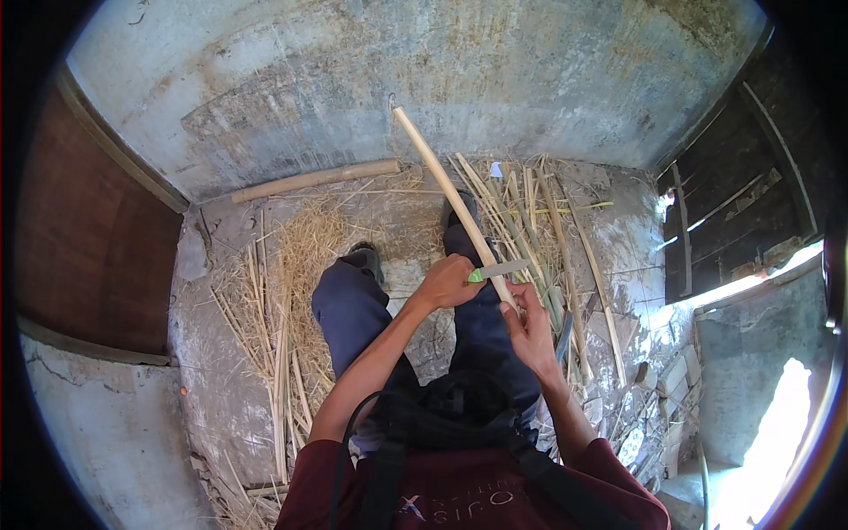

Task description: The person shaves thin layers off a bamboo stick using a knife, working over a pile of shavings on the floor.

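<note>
My left hand (449,283) is closed round the green handle of a knife (507,268). Its blade lies across a long pale strip of bamboo or wood (439,173), pointing right. Just below the blade, my right hand (528,334) grips the near end of the strip between thumb and fingers. The strip slants up and left over my right leg, its far end in front of the wall. Whether that end touches the wall I cannot tell.
Shavings (309,234) heap on the floor at left, beside several thin strips (281,380). More long strips (565,256) lie at right. A round pole (318,179) rests along the wall's foot. Bricks or blocks (676,380) are piled at right, near dark wooden boards (738,194).
</note>
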A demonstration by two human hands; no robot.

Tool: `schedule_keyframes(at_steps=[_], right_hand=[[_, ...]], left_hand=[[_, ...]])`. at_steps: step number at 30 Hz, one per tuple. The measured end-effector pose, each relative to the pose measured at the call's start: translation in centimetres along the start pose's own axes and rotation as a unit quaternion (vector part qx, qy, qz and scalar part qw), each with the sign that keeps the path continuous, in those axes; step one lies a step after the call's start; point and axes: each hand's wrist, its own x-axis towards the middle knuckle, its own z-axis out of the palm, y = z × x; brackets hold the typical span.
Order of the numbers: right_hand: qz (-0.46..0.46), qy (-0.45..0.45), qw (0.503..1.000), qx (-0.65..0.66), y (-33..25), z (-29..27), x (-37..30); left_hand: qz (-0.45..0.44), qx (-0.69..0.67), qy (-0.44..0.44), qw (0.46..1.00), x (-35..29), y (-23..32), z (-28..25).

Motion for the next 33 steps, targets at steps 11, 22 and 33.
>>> schedule_keyframes(at_steps=[11, 22, 33], right_hand=[[-0.019, 0.014, 0.999, -0.039, 0.2, -0.4, -1.1], [-0.066, 0.038, 0.996, -0.040, 0.4, -0.1, -1.5], [0.110, -0.019, 0.987, 0.116, -0.8, -1.7, -2.4]], left_hand=[[0.014, 0.029, 0.037, 0.999, 0.0, 0.8, 0.7], [0.046, 0.045, 0.056, 0.996, -0.2, 0.3, 1.3], [0.015, 0.059, 0.059, 0.996, 0.3, 1.3, 1.1]])
